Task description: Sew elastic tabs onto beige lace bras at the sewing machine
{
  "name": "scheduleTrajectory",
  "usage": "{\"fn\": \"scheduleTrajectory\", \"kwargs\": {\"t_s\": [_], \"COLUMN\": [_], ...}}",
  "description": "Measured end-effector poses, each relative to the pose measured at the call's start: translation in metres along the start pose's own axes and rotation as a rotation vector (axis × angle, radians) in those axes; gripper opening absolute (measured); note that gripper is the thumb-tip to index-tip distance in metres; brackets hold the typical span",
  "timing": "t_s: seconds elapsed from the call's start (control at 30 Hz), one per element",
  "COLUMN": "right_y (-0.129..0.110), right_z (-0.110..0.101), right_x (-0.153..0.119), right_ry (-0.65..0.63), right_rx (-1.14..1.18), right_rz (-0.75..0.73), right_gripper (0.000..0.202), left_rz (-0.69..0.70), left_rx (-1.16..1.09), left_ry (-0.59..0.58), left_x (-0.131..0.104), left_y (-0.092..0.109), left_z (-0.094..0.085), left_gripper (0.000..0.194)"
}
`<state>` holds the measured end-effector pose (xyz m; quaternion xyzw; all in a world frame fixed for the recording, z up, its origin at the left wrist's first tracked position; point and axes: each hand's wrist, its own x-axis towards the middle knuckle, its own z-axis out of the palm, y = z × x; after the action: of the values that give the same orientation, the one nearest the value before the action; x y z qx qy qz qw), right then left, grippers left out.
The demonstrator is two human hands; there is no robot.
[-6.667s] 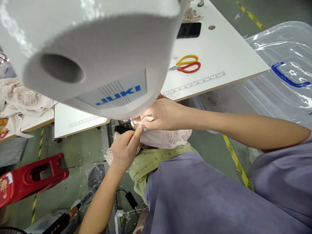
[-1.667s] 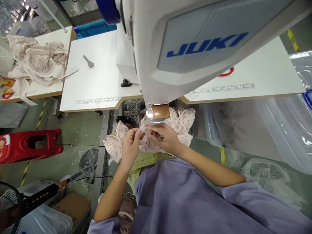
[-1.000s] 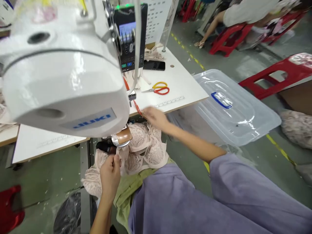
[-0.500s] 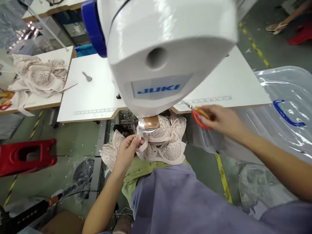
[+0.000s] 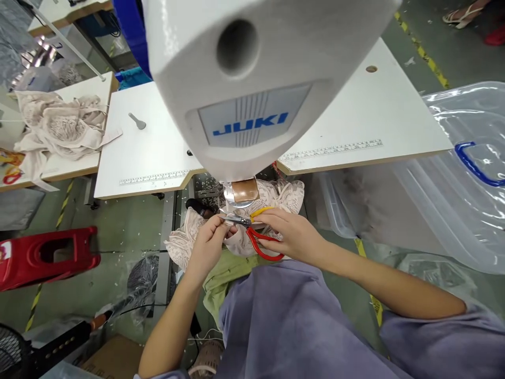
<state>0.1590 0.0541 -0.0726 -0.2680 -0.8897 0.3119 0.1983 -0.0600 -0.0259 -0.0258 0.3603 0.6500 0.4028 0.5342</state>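
Observation:
A white JUKI sewing machine head (image 5: 252,79) fills the top of the view. Below its foot, a pale pink lace garment (image 5: 278,195) lies on my lap. My left hand (image 5: 209,247) pinches a strap of the garment just under the machine's foot. My right hand (image 5: 294,237) grips scissors (image 5: 256,237) with one yellow and one red handle. The blades point left and meet the strap at my left fingertips.
White work tables (image 5: 371,116) with printed rulers flank the machine. A clear plastic bin with a blue handle (image 5: 469,163) stands at right. A heap of pink lace garments (image 5: 59,123) lies at far left. A red stool (image 5: 47,255) stands on the floor.
My right hand reached to the table, picked up the scissors and brought them back to the strap. My left hand kept hold of the strap under the machine.

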Motion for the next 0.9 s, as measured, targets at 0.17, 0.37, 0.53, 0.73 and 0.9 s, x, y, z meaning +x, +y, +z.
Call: {"fn": "scheduleTrajectory", "kwargs": {"t_s": [0.17, 0.37, 0.53, 0.73, 0.9], "right_y": [0.007, 0.005, -0.002, 0.001, 0.002], "right_z": [0.000, 0.009, 0.017, 0.023, 0.025], "right_x": [-0.019, -0.026, -0.010, -0.004, -0.013], "right_ry": [0.010, 0.037, 0.031, 0.031, 0.016], "right_rx": [0.152, 0.213, 0.228, 0.308, 0.284], "right_rz": [0.158, 0.157, 0.142, 0.158, 0.215], "right_gripper": [0.032, 0.043, 0.044, 0.039, 0.036], "left_rz": [0.028, 0.044, 0.012, 0.030, 0.042], "left_rx": [0.056, 0.147, 0.203, 0.267, 0.241], "left_ry": [0.032, 0.012, -0.006, 0.002, 0.031], "left_x": [0.004, 0.006, 0.008, 0.010, 0.012], "left_y": [-0.002, 0.001, 0.006, 0.005, 0.004], "left_z": [-0.007, -0.012, -0.013, -0.018, -0.016], "left_gripper": [0.024, 0.034, 0.031, 0.026, 0.030]}}
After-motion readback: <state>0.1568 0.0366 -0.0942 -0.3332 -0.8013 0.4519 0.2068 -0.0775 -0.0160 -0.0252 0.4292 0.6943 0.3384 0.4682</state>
